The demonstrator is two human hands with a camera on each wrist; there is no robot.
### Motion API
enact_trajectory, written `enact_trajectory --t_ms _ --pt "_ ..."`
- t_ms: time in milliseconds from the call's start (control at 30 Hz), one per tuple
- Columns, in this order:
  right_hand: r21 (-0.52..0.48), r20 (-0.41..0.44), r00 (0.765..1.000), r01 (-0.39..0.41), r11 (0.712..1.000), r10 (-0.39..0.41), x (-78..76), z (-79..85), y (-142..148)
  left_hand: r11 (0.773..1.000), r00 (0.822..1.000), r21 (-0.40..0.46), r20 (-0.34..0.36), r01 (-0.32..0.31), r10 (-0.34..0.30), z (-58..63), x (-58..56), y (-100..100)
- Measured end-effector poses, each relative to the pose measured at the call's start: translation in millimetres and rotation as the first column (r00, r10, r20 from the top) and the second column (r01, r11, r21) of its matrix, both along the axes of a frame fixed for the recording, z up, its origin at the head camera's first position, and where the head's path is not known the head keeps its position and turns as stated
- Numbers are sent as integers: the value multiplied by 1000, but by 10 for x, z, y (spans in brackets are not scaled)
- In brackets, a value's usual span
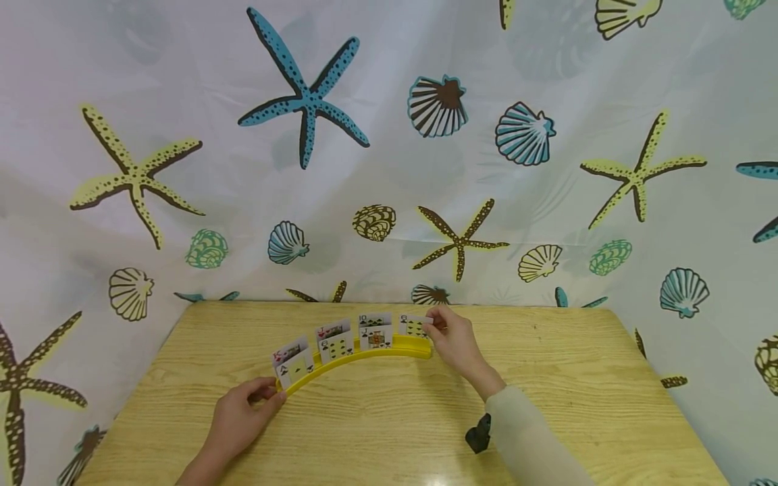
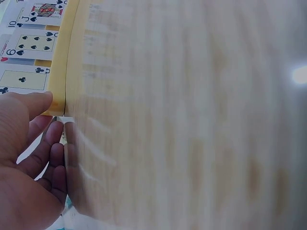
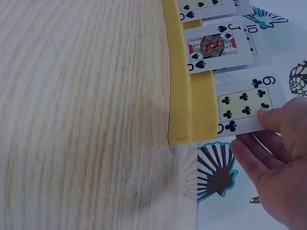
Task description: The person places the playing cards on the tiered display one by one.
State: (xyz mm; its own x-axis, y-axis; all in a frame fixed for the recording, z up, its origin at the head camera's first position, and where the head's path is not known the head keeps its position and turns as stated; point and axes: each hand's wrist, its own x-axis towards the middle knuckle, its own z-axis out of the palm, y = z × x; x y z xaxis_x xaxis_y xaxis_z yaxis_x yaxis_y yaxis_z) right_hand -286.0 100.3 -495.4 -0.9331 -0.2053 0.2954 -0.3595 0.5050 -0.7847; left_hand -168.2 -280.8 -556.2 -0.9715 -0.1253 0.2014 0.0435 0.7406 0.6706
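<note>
A curved yellow card holder (image 1: pixel 389 352) stands on the table with playing cards upright in two rows. My left hand (image 1: pixel 240 410) grips its left end, thumb at the front, beside the ace of clubs (image 2: pixel 24 79). At the other end, my right hand (image 1: pixel 456 343) pinches the right edge of a six of clubs (image 3: pixel 244 103) between thumb and fingers. That card's lower edge is at the holder's rear slot. The front row also has a six of spades (image 2: pixel 33 43) and a jack of spades (image 3: pixel 218 45). Partly hidden behind them are a king, a red-marked card and a ten (image 1: pixel 375 318).
The holder rests on a light wooden table (image 1: pixel 365 425). A small black object (image 1: pixel 479 434) shows beside the right sleeve (image 1: pixel 529 432). Behind the table hangs a white curtain (image 1: pixel 377 169) printed with starfish and shells.
</note>
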Motion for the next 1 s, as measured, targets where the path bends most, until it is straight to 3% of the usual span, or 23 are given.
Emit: enact_trajectory --t_ms 467,1000 --pt "48 35 999 -23 999 22 77 91 180 1000 999 -4 33 -9 9 -17 -19 -6" --pt "206 -31 999 -22 978 29 424 101 941 1000 999 -5 39 -13 13 3 -23 4"
